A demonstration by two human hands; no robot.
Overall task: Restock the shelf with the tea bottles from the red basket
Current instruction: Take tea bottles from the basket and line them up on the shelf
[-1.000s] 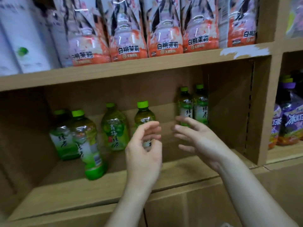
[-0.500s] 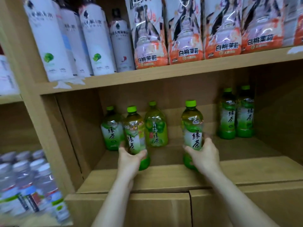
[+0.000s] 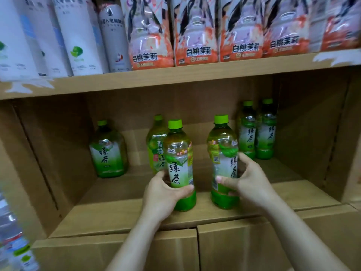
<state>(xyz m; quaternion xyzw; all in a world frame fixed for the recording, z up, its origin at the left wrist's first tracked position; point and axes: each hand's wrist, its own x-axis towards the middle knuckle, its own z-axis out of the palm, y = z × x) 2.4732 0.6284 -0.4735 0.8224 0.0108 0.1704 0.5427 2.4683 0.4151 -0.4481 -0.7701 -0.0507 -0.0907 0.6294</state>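
Two green tea bottles with green caps stand upright near the front of the cardboard shelf. My left hand grips the lower part of the left bottle. My right hand wraps the lower part of the right bottle, whose label is turned sideways. Behind them stand a yellow-green plum tea bottle, one green tea bottle at the back left, and two more green tea bottles at the back right. The red basket is out of view.
The shelf above carries white bottles at the left and peach-jasmine tea bottles with orange labels. Blurred water bottles sit at the lower left. Cardboard walls close the compartment on both sides.
My left hand has shifted its bottle to the right, away from the back-left bottle and in front of the plum tea bottle. The right bottle has been turned so its label faces sideways.
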